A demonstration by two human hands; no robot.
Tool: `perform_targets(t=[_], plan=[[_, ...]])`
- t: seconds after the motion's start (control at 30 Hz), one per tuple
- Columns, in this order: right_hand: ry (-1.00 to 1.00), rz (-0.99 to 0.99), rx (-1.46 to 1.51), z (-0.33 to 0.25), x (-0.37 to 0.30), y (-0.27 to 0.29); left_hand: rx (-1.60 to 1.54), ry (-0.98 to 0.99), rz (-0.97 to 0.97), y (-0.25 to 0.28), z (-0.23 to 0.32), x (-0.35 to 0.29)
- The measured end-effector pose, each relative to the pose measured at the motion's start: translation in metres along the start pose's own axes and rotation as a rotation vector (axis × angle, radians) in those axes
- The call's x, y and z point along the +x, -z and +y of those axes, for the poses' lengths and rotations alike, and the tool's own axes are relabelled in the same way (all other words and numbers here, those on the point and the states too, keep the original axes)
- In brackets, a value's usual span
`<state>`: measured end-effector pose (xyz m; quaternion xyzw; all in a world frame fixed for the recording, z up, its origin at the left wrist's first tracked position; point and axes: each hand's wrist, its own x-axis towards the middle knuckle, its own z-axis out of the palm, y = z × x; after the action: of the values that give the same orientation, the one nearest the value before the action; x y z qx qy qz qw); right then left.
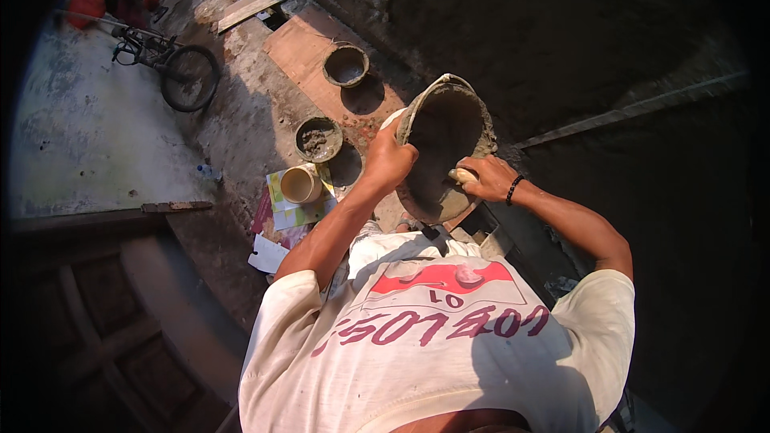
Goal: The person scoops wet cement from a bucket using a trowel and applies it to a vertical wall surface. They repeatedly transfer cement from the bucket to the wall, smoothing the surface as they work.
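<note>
Bucket (443,124), large and crusted with grey along its rim, leans with its mouth toward the wearer, just in front of the wearer's shirt (433,337); its outer side is mostly turned from view and its inside falls into shadow, so whatever coats the bottom is hard to read. The left hand (391,162) is clamped on the bucket's left rim, the fingers largely hidden behind its wall. At the bucket's right side, the right hand (487,178) is closed around a pale lump (463,176) against the mouth; the palm covers most of it, and whether it is a sponge, a stone or a handle I cannot tell. Left of the bucket sits a bowl (321,123) with grey lumps, and beyond that, toward the far left of the bucket, another bowl (347,51) on a brown board (305,52), its contents unclear. Nearer the wearer, also left of the bucket, a yellowish pot (298,182) covers part of some coloured sheets (281,212). Much farther left of the bucket, a wheel (190,78) shows, the rest of its vehicle blurring into the dark edge. Right of the bucket, deep shade swallows nearly all detail
</note>
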<state>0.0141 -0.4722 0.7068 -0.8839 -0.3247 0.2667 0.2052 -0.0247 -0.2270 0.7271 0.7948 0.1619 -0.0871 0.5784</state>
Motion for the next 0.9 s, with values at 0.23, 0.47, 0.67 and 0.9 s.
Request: perform_targets(t=[0.23,0.47,0.67,0.9], plan=[[0.067,0.133,-0.042,0.011,-0.006,0.005,-0.312,0.119,0.07,0.012,-0.013,-0.023],[0.026,0.121,-0.046,-0.014,0.0,0.098,-0.487,0.016,0.145,0.019,-0.034,-0.01],[0.126,0.322,-0.167,-0.094,-0.03,0.251,-0.42,0.045,0.225,0.011,-0.06,0.006],[0.645,0.57,-0.437,-0.223,-0.083,0.401,-0.465,0.021,0.345,0.027,-0.058,-0.013]])
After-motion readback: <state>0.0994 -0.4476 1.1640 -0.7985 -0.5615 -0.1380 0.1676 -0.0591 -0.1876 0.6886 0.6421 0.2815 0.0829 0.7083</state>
